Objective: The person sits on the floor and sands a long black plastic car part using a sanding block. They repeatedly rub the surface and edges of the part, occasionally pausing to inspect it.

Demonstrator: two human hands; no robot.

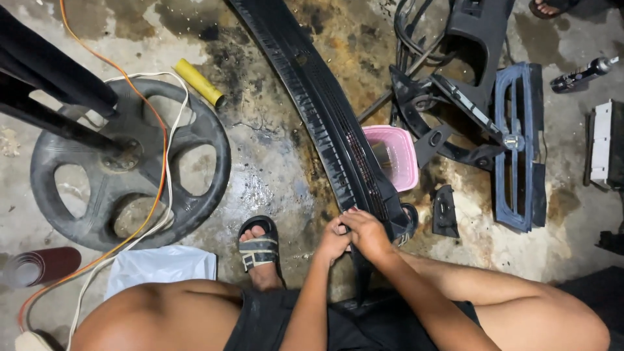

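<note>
The right hand (367,233) and left hand (333,240) were pinched together on the near end of a long black plastic cowl trim panel (325,107), apparently steadying it. The panel ran away across the stained concrete floor (266,169), passing just left of a pink basket (398,156).

You're over a bare concrete floor (273,175), wet in patches and stained with rust and dark oil, under flat artificial light. To your left a round black fan base (130,166) stands with orange and white cords (162,162) draped over it. A pink basket (393,156) and black plastic car parts (517,146) lie scattered ahead.
</note>
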